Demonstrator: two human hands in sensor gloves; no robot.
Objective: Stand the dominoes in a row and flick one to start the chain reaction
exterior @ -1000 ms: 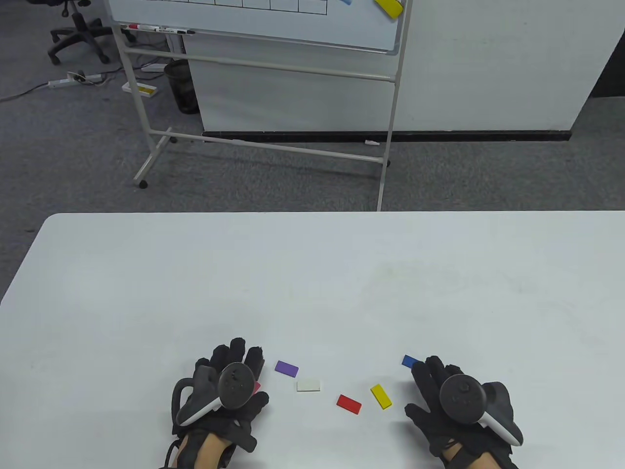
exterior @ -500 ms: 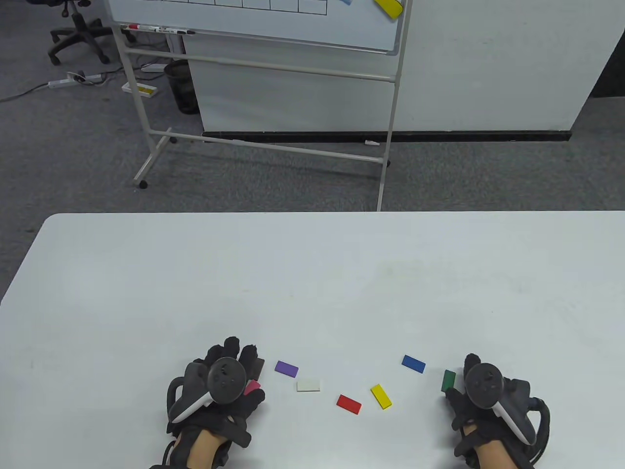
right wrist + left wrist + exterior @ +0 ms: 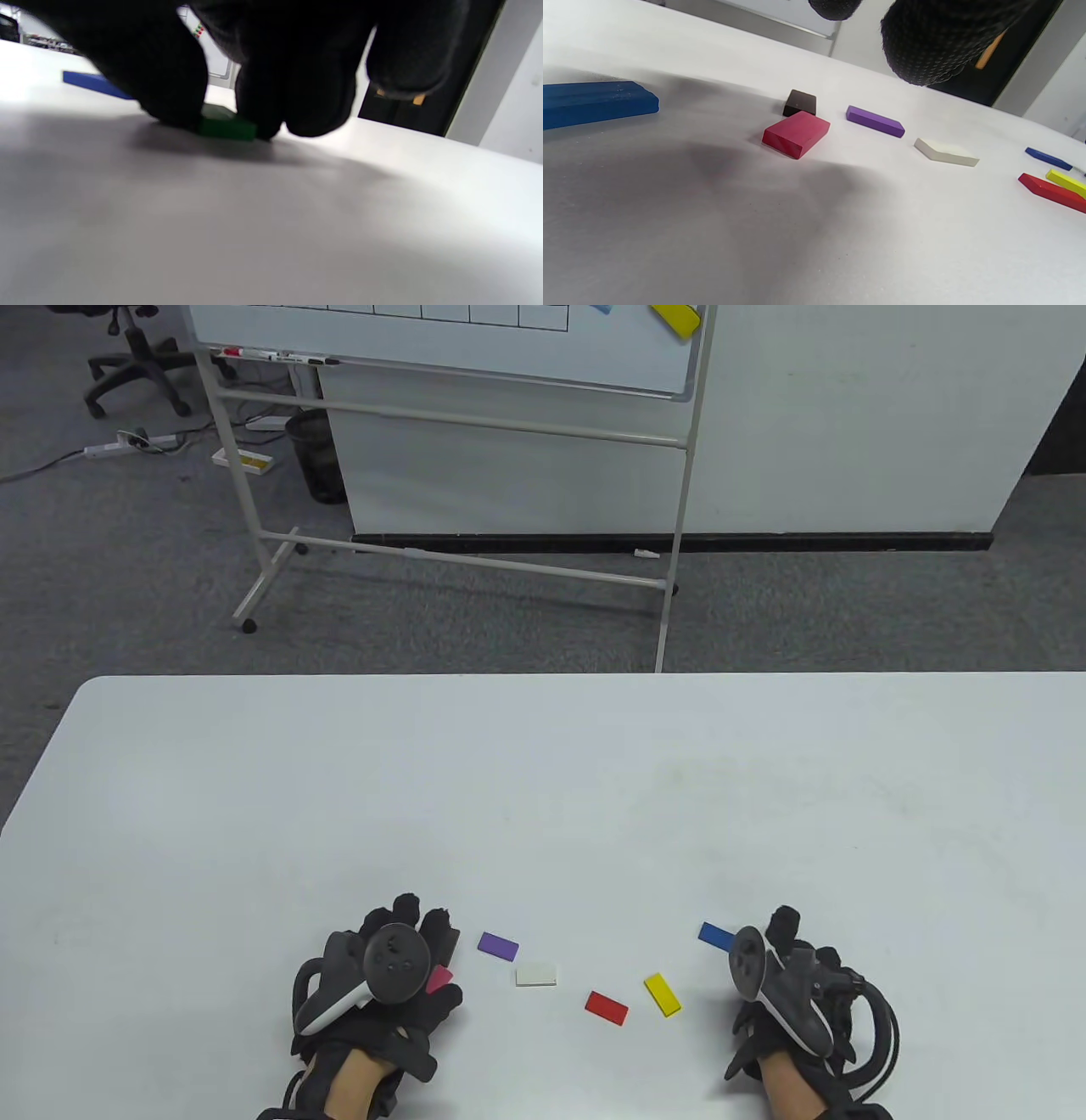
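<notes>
Flat on the white table (image 3: 543, 780) lie a purple domino (image 3: 498, 945), a white one (image 3: 536, 975), a red one (image 3: 607, 1007), a yellow one (image 3: 662, 993) and a blue one (image 3: 717, 935). My left hand (image 3: 407, 933) hovers over a pink domino (image 3: 796, 133) and holds nothing; its fingertips (image 3: 937, 38) stay off the table. A dark domino (image 3: 799, 103) lies just past the pink one, and a second blue domino (image 3: 594, 103) lies under the hand. My right hand (image 3: 785, 933) pinches a green domino (image 3: 225, 125), flat on the table, between thumb and fingers (image 3: 263, 97).
The table's far edge (image 3: 543, 675) lies well beyond the dominoes. Behind it stand a whiteboard frame (image 3: 670, 560) and a white partition (image 3: 848, 432) on grey carpet. An office chair (image 3: 136, 356) is at the far left.
My right hand slid right off the blue domino, uncovering the green one, then rolled inward and closed on it. The left hand barely shifted.
</notes>
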